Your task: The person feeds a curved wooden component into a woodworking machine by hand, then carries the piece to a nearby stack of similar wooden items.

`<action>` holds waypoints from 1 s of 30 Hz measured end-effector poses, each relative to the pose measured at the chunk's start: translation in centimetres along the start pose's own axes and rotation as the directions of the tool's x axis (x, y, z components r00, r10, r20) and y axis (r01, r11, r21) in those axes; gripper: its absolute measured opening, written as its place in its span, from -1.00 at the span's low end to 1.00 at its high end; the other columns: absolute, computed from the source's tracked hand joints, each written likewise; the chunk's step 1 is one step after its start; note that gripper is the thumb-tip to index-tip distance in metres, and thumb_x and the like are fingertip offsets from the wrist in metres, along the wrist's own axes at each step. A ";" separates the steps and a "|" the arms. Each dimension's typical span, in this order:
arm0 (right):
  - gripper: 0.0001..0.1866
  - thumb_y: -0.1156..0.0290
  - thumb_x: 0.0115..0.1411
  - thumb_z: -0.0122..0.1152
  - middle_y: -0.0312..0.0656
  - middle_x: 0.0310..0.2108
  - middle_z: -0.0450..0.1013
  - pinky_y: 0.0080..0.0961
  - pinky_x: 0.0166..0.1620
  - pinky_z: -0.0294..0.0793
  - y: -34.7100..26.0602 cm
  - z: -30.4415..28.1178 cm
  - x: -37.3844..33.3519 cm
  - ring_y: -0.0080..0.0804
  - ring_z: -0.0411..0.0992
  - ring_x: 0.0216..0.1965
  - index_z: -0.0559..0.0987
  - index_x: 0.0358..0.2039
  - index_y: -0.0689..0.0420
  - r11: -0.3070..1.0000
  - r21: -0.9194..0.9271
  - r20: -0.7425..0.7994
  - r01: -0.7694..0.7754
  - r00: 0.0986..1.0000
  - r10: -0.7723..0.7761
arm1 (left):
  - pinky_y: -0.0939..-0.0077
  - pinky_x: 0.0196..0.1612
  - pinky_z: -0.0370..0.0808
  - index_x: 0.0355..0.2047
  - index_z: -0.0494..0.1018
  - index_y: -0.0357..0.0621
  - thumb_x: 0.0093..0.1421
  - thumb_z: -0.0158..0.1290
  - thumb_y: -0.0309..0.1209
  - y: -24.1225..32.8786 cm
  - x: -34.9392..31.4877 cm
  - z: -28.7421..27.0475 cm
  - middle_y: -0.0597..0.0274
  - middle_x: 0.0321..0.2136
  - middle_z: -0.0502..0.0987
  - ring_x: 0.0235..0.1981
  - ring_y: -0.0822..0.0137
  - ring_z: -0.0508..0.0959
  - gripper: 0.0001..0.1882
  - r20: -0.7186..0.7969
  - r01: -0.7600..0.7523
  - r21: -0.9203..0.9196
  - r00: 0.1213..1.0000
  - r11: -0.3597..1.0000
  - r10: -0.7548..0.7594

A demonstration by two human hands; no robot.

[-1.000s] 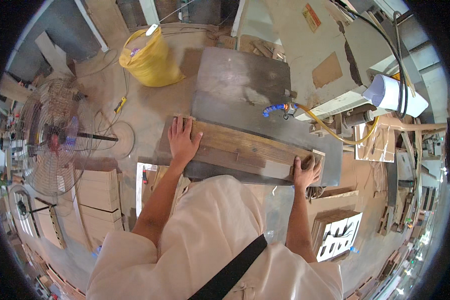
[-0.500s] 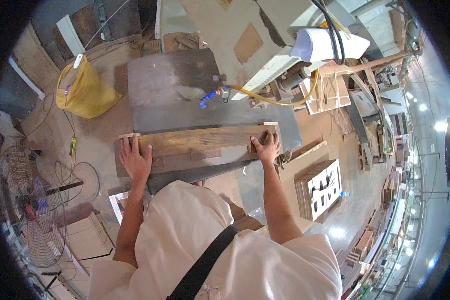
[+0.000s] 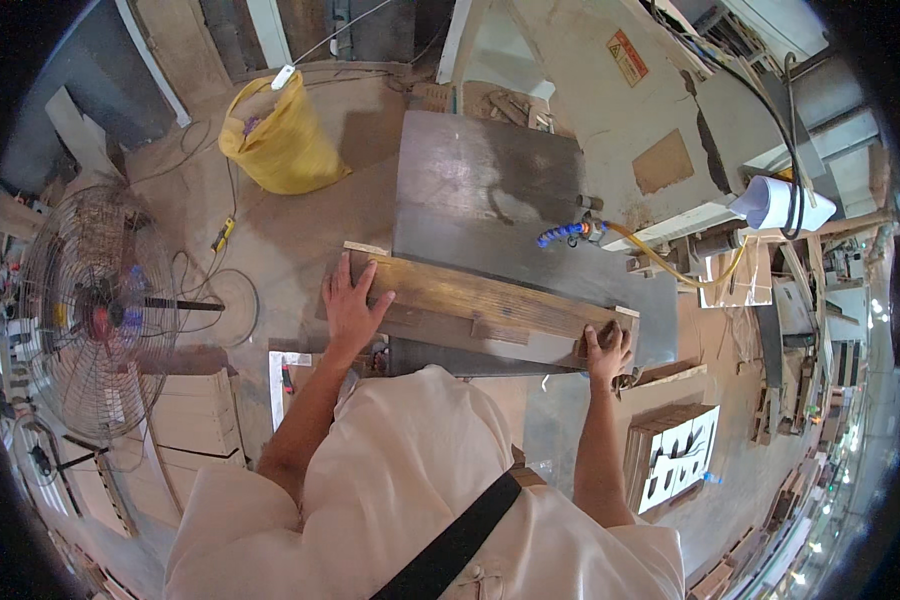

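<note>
A long wooden board jig (image 3: 470, 300) with a dark-grained strip along it lies aslant across a grey metal machine table (image 3: 490, 190). Small light wood blocks sit at its two far corners, and a short brown block (image 3: 501, 331) is fixed on its near part. My left hand (image 3: 353, 312) rests on the left end, fingers spread over the top and thumb apart. At the right end, the fingers of my right hand (image 3: 610, 355) curl round a dark knob (image 3: 586, 342). A blue jointed nozzle (image 3: 558, 236) on a yellow hose points over the table beyond the board.
A pale machine body (image 3: 610, 130) rises beyond the table, with a rolled white paper (image 3: 785, 205) hung at its right. A yellow sack (image 3: 288, 140) stands far left. Nearer left is a caged fan (image 3: 100, 310). Cut panels (image 3: 675, 455) are stacked on the right.
The view has swung, shifting the scene rightward. Against the table, the board is more slanted, and its left end reaches farther past the left edge. Both hands keep their places on it.
</note>
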State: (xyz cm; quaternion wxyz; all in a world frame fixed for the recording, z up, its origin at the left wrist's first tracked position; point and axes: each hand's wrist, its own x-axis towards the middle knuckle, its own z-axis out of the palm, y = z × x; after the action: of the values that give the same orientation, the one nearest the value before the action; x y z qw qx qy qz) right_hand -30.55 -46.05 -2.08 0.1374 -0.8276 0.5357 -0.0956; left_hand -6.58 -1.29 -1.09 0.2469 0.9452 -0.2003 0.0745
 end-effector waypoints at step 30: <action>0.04 -0.26 -0.37 0.52 -0.09 0.37 0.07 0.27 0.31 -0.18 -6.4 1.0 -3.8 0.28 -0.10 0.34 0.45 0.22 -0.28 0.962 0.039 -0.042 0.270 0.962 -0.269 | -0.44 0.34 -0.18 0.42 0.12 0.39 -0.23 0.29 0.35 -7.2 -2.8 -4.7 -0.20 0.43 -0.14 0.44 -0.19 -0.03 0.18 0.275 -0.079 0.117 0.961 0.990 0.045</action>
State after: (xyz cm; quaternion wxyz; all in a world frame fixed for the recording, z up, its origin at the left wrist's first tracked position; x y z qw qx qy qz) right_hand -26.27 -39.95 -0.92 0.1318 -0.8877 0.4182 -0.1402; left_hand -6.35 7.79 -0.88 0.1542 0.9535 -0.2566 -0.0354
